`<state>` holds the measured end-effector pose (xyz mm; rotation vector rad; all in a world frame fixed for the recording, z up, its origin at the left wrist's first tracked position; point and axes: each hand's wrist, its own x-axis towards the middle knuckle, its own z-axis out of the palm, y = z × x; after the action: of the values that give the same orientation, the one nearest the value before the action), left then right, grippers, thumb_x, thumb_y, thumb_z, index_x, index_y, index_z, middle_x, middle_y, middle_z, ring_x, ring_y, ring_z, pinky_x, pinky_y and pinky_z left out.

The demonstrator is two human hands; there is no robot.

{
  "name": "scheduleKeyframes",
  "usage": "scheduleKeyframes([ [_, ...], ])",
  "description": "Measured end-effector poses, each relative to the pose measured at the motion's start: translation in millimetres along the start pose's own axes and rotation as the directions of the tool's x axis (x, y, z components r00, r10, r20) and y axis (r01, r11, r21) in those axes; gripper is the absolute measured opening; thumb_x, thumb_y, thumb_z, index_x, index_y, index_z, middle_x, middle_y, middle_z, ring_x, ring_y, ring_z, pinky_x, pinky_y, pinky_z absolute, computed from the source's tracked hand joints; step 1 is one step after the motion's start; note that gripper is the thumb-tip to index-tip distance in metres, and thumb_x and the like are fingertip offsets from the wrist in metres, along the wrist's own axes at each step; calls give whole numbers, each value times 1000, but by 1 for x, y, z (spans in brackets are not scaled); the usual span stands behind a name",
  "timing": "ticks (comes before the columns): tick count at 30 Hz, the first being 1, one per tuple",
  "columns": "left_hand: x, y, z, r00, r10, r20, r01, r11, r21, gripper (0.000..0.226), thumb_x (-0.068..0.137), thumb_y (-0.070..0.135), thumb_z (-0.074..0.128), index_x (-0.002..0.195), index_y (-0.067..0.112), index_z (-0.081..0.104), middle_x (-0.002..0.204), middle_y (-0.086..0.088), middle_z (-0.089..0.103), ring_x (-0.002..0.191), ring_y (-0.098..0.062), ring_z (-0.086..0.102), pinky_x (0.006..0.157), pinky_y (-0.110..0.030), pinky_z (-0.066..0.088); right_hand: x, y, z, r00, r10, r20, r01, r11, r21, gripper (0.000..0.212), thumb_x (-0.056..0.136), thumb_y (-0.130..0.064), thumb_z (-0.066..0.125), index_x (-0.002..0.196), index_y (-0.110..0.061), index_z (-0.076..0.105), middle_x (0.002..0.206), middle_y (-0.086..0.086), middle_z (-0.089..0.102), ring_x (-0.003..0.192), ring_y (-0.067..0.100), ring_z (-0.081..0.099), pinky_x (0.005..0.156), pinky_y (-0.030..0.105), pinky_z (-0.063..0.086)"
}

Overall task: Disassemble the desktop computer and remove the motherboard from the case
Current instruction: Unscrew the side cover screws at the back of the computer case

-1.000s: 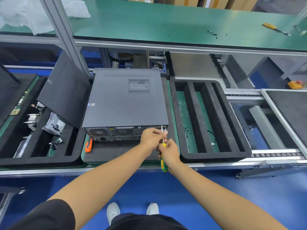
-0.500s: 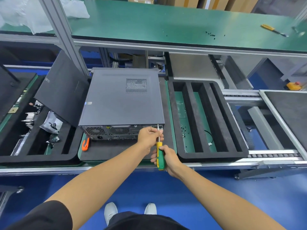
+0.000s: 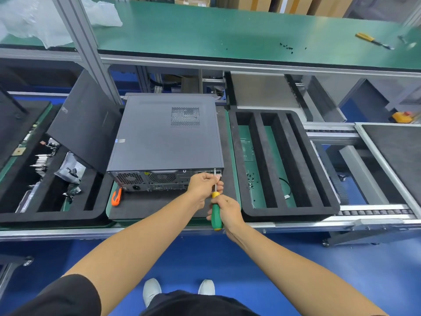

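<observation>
A dark grey desktop computer case [image 3: 164, 137] lies on its side on a black foam pad, its rear panel with fan grilles facing me. My right hand [image 3: 227, 210] grips the green and yellow handle of a screwdriver [image 3: 215, 213]. The metal shaft points up at the right end of the rear panel. My left hand [image 3: 204, 182] pinches the shaft near its tip, right against the case's rear edge. The screw itself is hidden by my fingers.
A black slotted foam tray [image 3: 296, 210] with small black screws lies right of the case. A tilted black panel [image 3: 84, 124] and a tray of parts sit on the left. An orange tool [image 3: 116, 197] rests by the case's front left corner. A green shelf [image 3: 227, 35] runs above.
The screwdriver has been drawn a little back toward me, so more of its handle shows below my right hand. My left hand stays at the shaft tip.
</observation>
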<state>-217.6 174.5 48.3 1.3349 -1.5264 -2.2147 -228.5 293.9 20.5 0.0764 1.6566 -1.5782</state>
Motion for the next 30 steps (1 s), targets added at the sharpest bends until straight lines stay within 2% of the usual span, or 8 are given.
scheduleKeyframes([
  [7, -2, 1, 6, 999, -20, 26, 22, 998, -63, 17, 102, 15, 59, 95, 3, 70, 80, -9, 76, 65, -15, 70, 78, -39, 63, 0, 1, 6, 991, -84, -108, 64, 982, -175, 20, 98, -25, 61, 88, -6, 62, 77, 9, 59, 69, 23, 53, 66, 38, 48],
  [11, -3, 4, 7, 999, -28, 24, 29, 999, -26, 21, 104, 19, 54, 99, 6, 70, 73, -1, 76, 63, -10, 71, 67, -32, 61, -4, -11, 8, 998, 65, 18, -65, 997, -33, 26, 100, -26, 48, 90, -10, 66, 71, 7, 67, 55, 18, 61, 56, 31, 53],
  [13, -6, 6, 8, 998, -51, 25, 51, 999, 1, 23, 106, 21, 51, 104, 11, 71, 79, 0, 78, 67, -11, 74, 56, -28, 59, -4, -11, 4, 990, 127, 58, -129, 991, 26, 33, 102, -30, 43, 90, -8, 66, 70, 10, 68, 52, 22, 62, 54, 30, 52],
  [15, -7, 8, 8, 997, -67, 41, 67, 998, -6, 25, 107, 19, 47, 104, 13, 71, 88, -5, 78, 71, -15, 75, 54, -28, 60, -3, -9, 0, 985, 150, 81, -156, 985, 72, 35, 101, -29, 41, 91, -7, 66, 71, 10, 69, 54, 22, 63, 54, 29, 50],
  [19, -2, 7, 6, 994, -53, 98, 55, 998, -13, 25, 108, 15, 43, 111, 8, 67, 100, -13, 75, 88, -24, 74, 82, -39, 62, 4, -5, -2, 992, 120, 44, -124, 989, 80, 25, 98, -22, 49, 97, -7, 69, 73, 8, 69, 58, 18, 63, 62, 32, 52],
  [23, 2, 3, 3, 999, -23, 46, 25, 998, -49, 16, 101, 15, 60, 112, 4, 65, 99, -12, 72, 86, -19, 71, 76, -28, 62, 7, -4, 0, 999, 30, 11, -30, 999, 13, 9, 91, -15, 61, 85, -8, 63, 71, 9, 64, 59, 18, 63, 60, 34, 57],
  [28, 6, 2, 2, 997, 73, -21, -71, 995, 73, 13, 86, 11, 79, 98, 12, 76, 85, -2, 74, 68, -11, 62, 60, -23, 54, 10, -4, 1, 996, -68, -62, 58, 988, -146, 23, 92, -17, 66, 76, -14, 50, 56, -11, 60, 53, 9, 53, 54, 25, 48],
  [30, 7, 3, 2, 997, 71, -17, -70, 996, 57, 11, 86, 8, 79, 96, 12, 76, 86, -5, 75, 71, -13, 65, 64, -24, 58, 8, -6, -1, 998, -49, -50, 41, 988, -147, 21, 93, -18, 64, 76, -15, 51, 59, -8, 59, 57, 11, 51, 57, 27, 45],
])
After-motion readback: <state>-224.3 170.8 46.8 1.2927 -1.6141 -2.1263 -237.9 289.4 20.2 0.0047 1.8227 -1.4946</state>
